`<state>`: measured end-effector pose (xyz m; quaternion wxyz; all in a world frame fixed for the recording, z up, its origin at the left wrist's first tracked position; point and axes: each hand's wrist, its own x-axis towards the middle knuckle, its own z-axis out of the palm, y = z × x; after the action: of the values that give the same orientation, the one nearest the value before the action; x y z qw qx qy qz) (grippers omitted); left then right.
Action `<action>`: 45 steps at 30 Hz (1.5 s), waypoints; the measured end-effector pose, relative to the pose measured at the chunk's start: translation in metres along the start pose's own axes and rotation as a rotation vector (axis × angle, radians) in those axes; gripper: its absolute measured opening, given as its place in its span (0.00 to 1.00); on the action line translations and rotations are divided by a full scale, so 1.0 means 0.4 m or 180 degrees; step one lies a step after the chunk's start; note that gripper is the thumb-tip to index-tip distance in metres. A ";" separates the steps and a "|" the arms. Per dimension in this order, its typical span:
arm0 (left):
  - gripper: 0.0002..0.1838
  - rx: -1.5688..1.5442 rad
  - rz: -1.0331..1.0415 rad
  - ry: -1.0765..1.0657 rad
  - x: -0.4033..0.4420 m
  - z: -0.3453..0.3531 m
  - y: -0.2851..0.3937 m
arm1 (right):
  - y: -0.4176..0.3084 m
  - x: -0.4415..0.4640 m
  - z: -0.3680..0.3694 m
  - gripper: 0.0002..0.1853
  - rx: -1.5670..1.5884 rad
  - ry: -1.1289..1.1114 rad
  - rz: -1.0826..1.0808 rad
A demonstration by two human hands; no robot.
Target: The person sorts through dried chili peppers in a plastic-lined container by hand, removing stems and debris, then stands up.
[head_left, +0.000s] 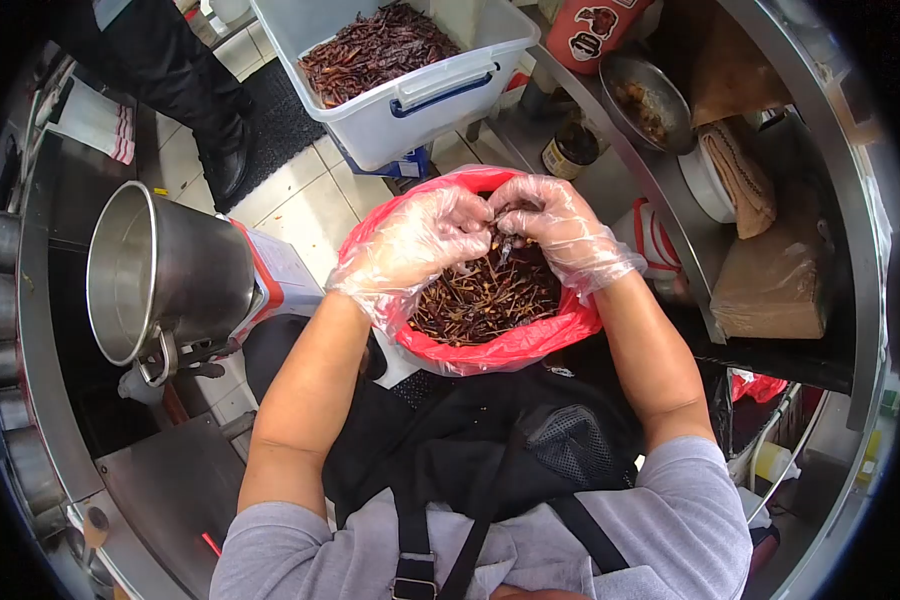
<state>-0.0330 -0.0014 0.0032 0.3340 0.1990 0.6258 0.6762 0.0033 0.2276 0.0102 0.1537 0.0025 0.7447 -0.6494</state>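
Observation:
Both my hands wear clear plastic gloves and meet over a bin lined with a red plastic bag (515,350). Inside the bag lies a heap of dark dried chili scraps and thin pale stems (490,300). The fingers of my left hand (420,235) are pinched on a small dark dried chili (501,241). From the other side, my right hand (560,230) pinches the same piece, its fingertips nearly touching the left ones. My fingers cover much of the chili. Ahead stands a clear plastic tub (440,105) holding many dark red dried chilies (375,55).
To the left, a large steel pot (205,265) rests beside a white and red box (280,270). Shelving on the right carries a metal bowl (650,100), a jar (570,150), and a wrapped brown package (775,280). Another person's dark-trousered leg (185,75) stands on a black mat (280,120).

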 end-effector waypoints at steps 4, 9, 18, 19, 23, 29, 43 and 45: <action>0.12 -0.0170 -0.0090 0.0162 0.007 0.019 -0.040 | 0.031 -0.004 0.016 0.09 -0.0469 -0.0071 -0.0523; 0.11 0.0540 -0.0086 0.0314 0.021 0.021 -0.067 | 0.058 -0.003 0.038 0.15 -0.0698 -0.0022 -0.0884; 0.05 0.0401 0.0767 0.0601 0.017 0.010 -0.037 | -0.004 -0.024 0.041 0.13 -0.0494 0.0295 -0.0911; 0.05 0.0411 0.0807 0.0596 0.017 0.018 -0.033 | -0.005 -0.024 0.055 0.11 -0.0147 0.0314 -0.0781; 0.07 -0.0280 0.0936 0.0965 0.015 0.042 -0.039 | 0.047 0.008 0.068 0.09 0.0330 0.0087 -0.0983; 0.09 -0.0431 0.1079 0.1099 0.021 0.068 -0.091 | 0.028 -0.010 0.084 0.10 0.0860 0.0049 -0.0619; 0.05 -0.0515 0.0851 0.1318 0.002 0.085 -0.043 | 0.017 -0.022 0.090 0.07 0.0165 0.0405 -0.0822; 0.06 -0.0434 0.0741 0.1308 0.005 0.082 -0.043 | 0.021 -0.022 0.089 0.06 -0.0499 0.0310 -0.1339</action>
<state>-0.0083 0.0233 -0.0096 0.1322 0.1051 0.6064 0.7770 0.0213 0.1963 0.0003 -0.0215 -0.1334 0.7836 -0.6064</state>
